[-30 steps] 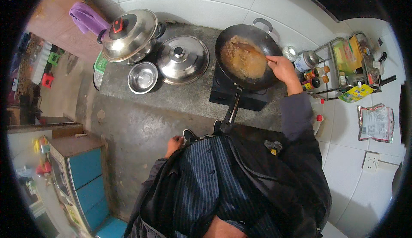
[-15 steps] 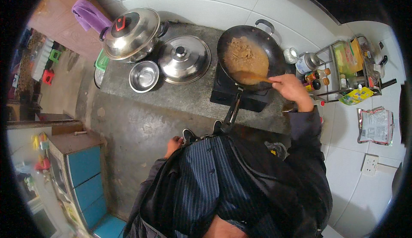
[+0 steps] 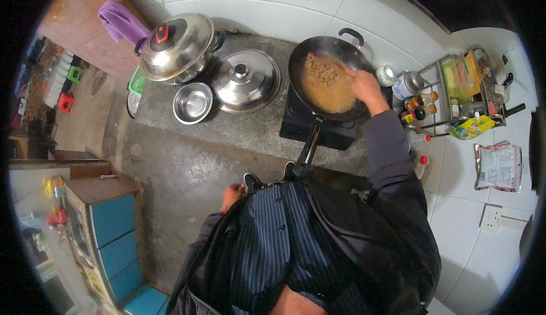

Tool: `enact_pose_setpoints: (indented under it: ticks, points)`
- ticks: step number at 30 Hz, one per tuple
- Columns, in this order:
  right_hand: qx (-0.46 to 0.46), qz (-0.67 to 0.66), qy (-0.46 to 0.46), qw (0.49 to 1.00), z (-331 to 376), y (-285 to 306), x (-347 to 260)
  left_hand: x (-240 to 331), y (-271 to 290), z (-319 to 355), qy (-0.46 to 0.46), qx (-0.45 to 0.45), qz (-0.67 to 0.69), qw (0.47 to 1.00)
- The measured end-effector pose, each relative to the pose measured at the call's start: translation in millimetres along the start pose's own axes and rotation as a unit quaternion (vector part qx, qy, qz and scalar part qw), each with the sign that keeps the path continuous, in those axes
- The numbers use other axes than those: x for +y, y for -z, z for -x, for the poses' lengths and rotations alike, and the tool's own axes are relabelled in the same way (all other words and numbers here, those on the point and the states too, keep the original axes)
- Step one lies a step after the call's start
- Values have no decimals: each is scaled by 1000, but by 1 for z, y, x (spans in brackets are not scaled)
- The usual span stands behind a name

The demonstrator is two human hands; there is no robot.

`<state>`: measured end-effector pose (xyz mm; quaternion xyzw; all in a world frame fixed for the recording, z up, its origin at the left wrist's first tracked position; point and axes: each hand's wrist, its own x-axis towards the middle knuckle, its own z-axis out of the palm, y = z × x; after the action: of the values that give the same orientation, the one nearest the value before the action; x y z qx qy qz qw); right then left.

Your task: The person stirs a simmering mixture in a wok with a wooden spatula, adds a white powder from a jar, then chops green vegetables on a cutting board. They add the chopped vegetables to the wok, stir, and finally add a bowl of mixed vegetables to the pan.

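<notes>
A dark wok with a long black handle sits on a black stove. Brown, soupy food with pieces of meat fills its bottom, and faint steam rises. Over the wok's right side, my right hand is closed around the handle of the wooden spatula visible half a second ago; the hand now hides most of it. My left hand hangs low beside my jacket, away from the counter, its fingers loosely curled and nothing visible in them.
Left of the wok, a domed steel lid, a small steel bowl and a lidded steel pot stand on the grey counter. On the right are jars, bottles and a rack. A blue cabinet stands at lower left.
My right hand has moved from the wok's near right rim farther in over the wok, away from me. The spatula has gone mostly out of sight. The left hand has barely moved.
</notes>
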<state>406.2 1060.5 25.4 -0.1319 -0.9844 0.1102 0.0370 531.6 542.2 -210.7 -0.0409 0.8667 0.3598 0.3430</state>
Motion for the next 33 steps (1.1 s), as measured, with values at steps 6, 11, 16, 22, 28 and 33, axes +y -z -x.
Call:
enact_pose_setpoints:
  ticks: [6, 11, 16, 22, 28, 33]
  points:
    - [-65, 103, 32, 992, 40, 28, -2, -7, -6, 0, 1, 13, 16, 1000]
    - [26, 84, -25, 996, 25, 19, 5, -10, -4, -4, -5, 1, -4, 1000]
    - [-46, 128, -33, 990, 38, -5, -2, -10, -7, -9, 19, -8, 87, 996]
    - [-32, 119, 2, 992, 74, 16, -7, -14, -4, -13, -29, -16, -29, 999]
    - [-24, 91, -12, 996, 110, 22, 0, -22, -3, -14, -32, -16, 10, 999]
    - [-14, 52, -78, 996, 109, -23, 6, -15, -4, -14, -5, -21, 3, 1000]
